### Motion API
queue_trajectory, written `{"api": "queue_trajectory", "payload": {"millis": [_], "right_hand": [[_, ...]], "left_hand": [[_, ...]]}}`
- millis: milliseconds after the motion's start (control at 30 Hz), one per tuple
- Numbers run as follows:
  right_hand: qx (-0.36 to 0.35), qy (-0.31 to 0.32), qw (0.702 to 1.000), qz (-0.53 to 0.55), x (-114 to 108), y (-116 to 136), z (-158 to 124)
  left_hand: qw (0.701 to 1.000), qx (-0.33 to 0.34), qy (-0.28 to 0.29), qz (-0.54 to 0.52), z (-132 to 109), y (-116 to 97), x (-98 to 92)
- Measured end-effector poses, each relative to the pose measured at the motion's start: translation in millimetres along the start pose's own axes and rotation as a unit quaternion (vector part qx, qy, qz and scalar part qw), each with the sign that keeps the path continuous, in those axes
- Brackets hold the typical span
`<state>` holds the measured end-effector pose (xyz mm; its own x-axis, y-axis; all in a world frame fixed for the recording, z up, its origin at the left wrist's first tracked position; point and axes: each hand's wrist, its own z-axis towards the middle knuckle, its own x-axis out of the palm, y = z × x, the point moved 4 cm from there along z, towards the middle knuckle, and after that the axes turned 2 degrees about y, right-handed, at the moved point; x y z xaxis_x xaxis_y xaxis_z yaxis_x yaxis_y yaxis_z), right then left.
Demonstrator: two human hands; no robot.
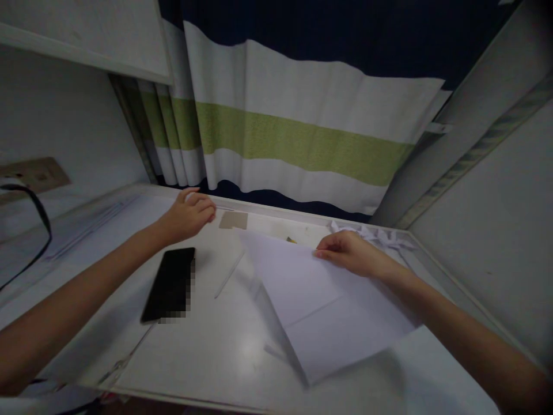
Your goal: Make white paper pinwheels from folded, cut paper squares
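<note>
My right hand (pixel 348 251) pinches the far edge of a white sheet of paper (pixel 298 276) between thumb and fingers. The sheet is tilted, partly raised off the desk, and has a faint crease across it. My left hand (pixel 190 213) is over the back left of the desk, its fingers loosely bent and slightly apart, with nothing visible in them. Close to its fingertips are a thin pale strip (pixel 224 208) and a small grey-beige square (pixel 234 220). Below that hand lies a black tablet or phone (pixel 168 285). A thin white stick (pixel 228 275) lies between it and the paper.
White desk (pixel 207 357) with a raised back edge. Crumpled white paper pieces (pixel 380 235) lie at the back right. A small yellow-and-dark item (pixel 291 240) peeks from behind the sheet. More white paper (pixel 440 369) is under my right forearm. A striped curtain (pixel 294 132) hangs behind; a black cable (pixel 41 216) is left.
</note>
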<state>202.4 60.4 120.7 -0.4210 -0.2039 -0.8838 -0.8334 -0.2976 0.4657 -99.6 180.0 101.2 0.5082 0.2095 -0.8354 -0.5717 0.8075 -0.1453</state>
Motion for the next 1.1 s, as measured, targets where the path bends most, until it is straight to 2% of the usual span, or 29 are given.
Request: {"api": "queue_trajectory", "payload": {"millis": [100,133,200,267,333,367,433,500,600,800,1033,1100], "right_hand": [[-0.006,0.053,0.998,0.043,1,-5,0],[-0.033,0.086,0.994,0.051,6,-2,3],[-0.07,0.128,0.988,0.055,19,7,15],[-0.097,0.153,0.982,0.06,33,20,30],[-0.114,0.176,0.976,0.065,46,31,43],[-0.117,0.184,0.974,0.069,51,34,48],[-0.112,0.196,0.971,0.079,56,36,52],[-0.1,0.206,0.969,0.094,58,33,50],[-0.075,0.205,0.969,0.118,53,20,39],[-0.006,0.128,0.979,0.16,40,-16,13],[0.038,0.069,0.967,0.242,51,-32,3],[0.055,0.027,0.961,0.271,49,-41,1]], "left_hand": [[0.999,-0.034,-0.025,0.007,-4,10,-15.6],[0.999,-0.038,-0.021,0.004,-5,5,-16.1],[0.999,-0.034,0.012,-0.015,-5,-18,-8.8],[0.995,-0.019,0.085,-0.055,-8,-52,7.7],[0.958,-0.012,0.251,-0.138,-21,-85,32.6],[0.948,-0.012,0.285,-0.143,-28,-98,40.2],[0.946,-0.027,0.295,-0.129,-40,-110,47.6],[0.937,-0.028,0.306,-0.163,-49,-113,49.0],[0.917,-0.022,0.34,-0.206,-55,-105,45.0],[0.906,-0.035,0.366,-0.21,-58,-89,41.4],[0.885,-0.04,0.397,-0.239,-65,-94,39.6],[0.894,-0.055,0.372,-0.242,-69,-92,36.8]]}}
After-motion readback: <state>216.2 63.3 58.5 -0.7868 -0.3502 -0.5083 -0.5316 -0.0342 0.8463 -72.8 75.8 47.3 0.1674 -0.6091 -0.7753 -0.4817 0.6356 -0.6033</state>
